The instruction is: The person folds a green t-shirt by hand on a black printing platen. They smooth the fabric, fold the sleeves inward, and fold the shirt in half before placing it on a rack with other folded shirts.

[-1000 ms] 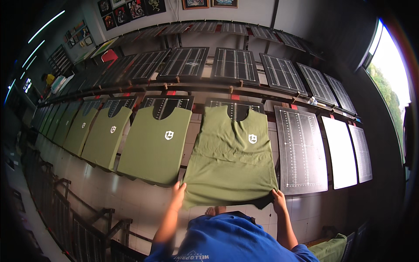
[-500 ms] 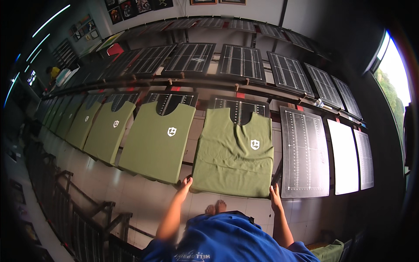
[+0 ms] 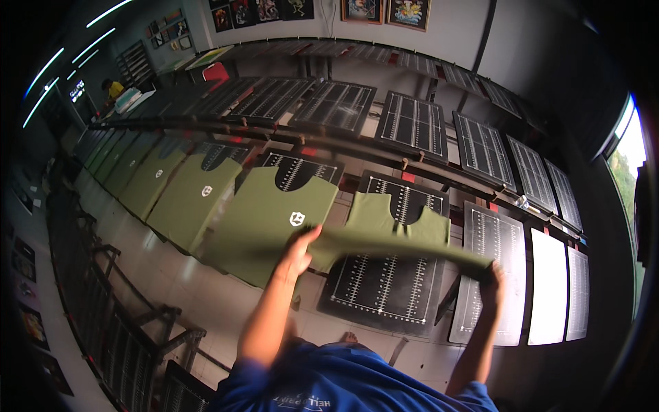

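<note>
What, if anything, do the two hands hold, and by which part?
The left hand and right hand hold the green fabric by opposite ends of its lifted part; blur hides finger details.

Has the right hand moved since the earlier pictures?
Yes: the right hand went rightward and up the picture, from left of the neighbouring bare black board to in front of it.

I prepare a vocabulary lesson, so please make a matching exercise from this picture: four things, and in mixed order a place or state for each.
1. green shirt
2. white board
3. blue shirt
4. red chair

A. in the background, upper left
B. worn, at the lower edge
C. held between left hand and right hand
D. between dark boards

Pairs: 1-C, 2-D, 3-B, 4-A
</note>
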Action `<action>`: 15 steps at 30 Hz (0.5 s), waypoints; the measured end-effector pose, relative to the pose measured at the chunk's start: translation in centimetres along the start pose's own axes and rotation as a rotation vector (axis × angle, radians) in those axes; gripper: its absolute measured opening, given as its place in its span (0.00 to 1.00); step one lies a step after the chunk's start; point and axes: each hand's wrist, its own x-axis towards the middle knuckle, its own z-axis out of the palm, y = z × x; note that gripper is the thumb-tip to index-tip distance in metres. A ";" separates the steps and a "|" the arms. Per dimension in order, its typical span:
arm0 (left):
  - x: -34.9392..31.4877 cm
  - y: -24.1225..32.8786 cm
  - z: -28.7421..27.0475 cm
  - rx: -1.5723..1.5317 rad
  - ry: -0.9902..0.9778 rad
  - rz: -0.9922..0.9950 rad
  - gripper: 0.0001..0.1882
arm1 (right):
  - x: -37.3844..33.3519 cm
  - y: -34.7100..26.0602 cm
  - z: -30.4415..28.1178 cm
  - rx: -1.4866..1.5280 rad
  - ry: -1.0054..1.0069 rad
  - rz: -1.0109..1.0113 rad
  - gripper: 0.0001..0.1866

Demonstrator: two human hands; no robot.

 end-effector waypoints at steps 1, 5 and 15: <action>0.8 3.7 3.4 -0.026 -0.160 0.155 0.21 | 2.1 -3.2 0.7 0.119 -0.160 -0.090 0.15; 0.9 13.6 4.9 -0.048 -0.418 0.285 0.20 | 2.0 -8.9 4.2 -0.237 0.129 -0.430 0.21; -4.4 32.5 -8.1 0.190 -0.288 0.585 0.12 | -8.3 -7.5 37.6 -0.216 0.582 -0.594 0.16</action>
